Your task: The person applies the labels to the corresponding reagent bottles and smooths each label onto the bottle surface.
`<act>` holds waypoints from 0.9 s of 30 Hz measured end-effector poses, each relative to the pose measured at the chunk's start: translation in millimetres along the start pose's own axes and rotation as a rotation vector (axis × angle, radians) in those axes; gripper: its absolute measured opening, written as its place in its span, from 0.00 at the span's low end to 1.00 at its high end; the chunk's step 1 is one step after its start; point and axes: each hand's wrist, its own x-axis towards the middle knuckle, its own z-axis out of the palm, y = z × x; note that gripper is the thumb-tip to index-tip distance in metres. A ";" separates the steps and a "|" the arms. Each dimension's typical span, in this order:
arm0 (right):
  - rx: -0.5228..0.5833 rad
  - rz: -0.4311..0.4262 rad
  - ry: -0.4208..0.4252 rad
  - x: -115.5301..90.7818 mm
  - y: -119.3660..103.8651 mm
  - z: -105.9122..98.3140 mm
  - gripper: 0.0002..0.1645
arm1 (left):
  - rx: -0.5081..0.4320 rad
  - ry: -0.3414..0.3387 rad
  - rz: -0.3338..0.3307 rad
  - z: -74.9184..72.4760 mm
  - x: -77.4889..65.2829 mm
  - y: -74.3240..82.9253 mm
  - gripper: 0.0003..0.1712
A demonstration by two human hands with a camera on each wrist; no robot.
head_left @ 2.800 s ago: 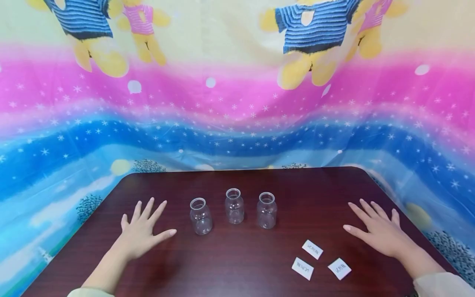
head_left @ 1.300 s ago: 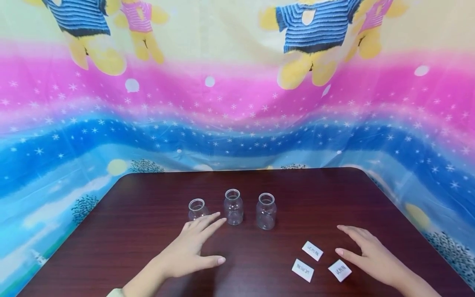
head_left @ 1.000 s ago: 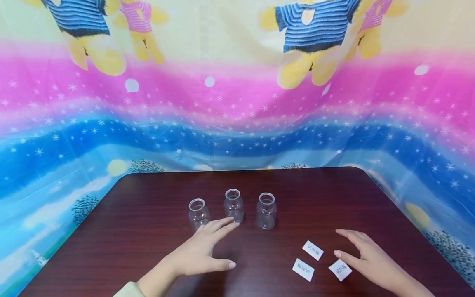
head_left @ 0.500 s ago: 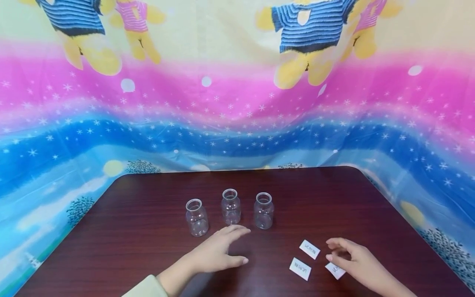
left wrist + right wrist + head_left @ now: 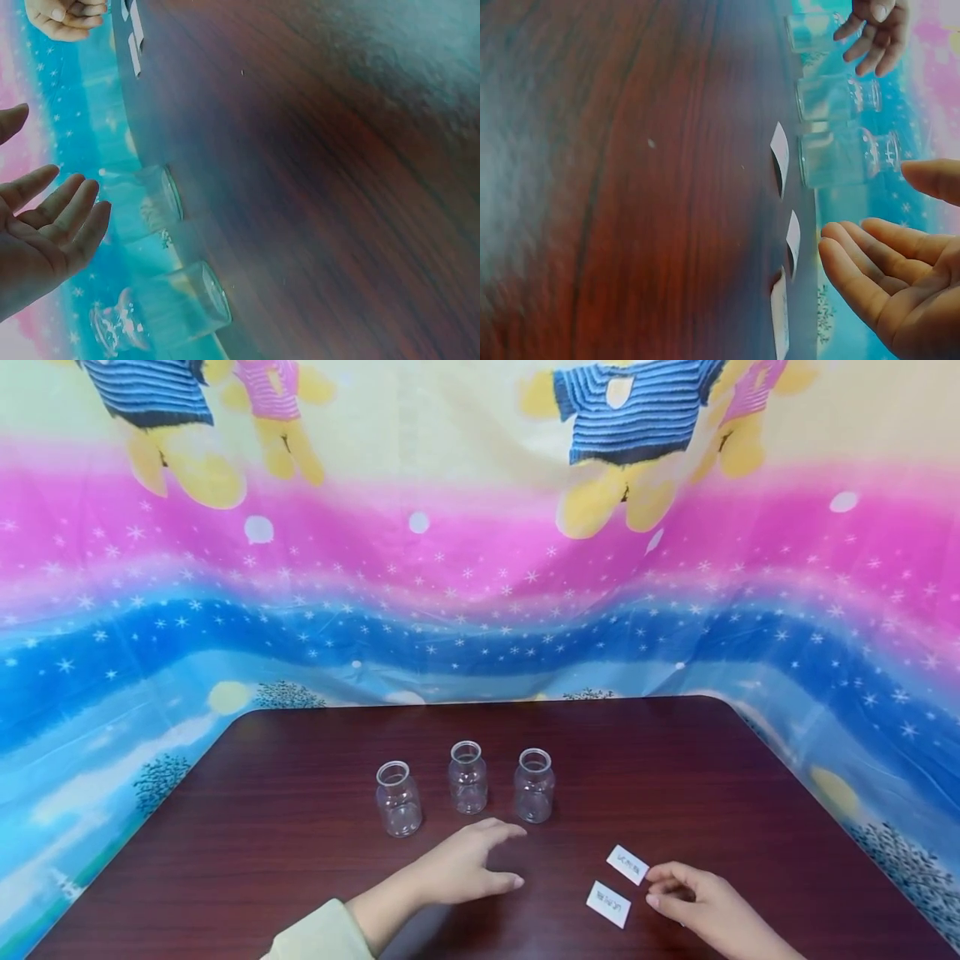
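Head view: a white card (image 5: 627, 865) beside the right hand's (image 5: 699, 900) parted, empty fingers (image 5: 675, 870) could be skewed if brushed, the left hand's (image 5: 463, 867) likewise parted.

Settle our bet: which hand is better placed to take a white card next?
Probably the right hand: it is beside the white cards, while the left hand is nearer the glass jars.

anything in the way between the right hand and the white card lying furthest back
Nothing visible stands between them: in the head view, the right hand is close beside the back white card. The leftmost white card lies off to one side.
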 end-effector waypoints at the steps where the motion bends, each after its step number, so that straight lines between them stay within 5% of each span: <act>1: 0.001 0.003 -0.010 0.3 0.7 0.4 0.21 | -0.012 -0.002 0.001 1.5 1.6 0.6 0.28; 15: 0.277 0.027 -0.099 2.9 7.8 8.1 0.18 | -0.205 -0.060 -0.070 24.5 22.3 4.9 0.24; 27: 0.345 0.100 -0.079 1.3 7.1 14.0 0.16 | -0.490 -0.067 -0.242 40.9 35.2 4.3 0.18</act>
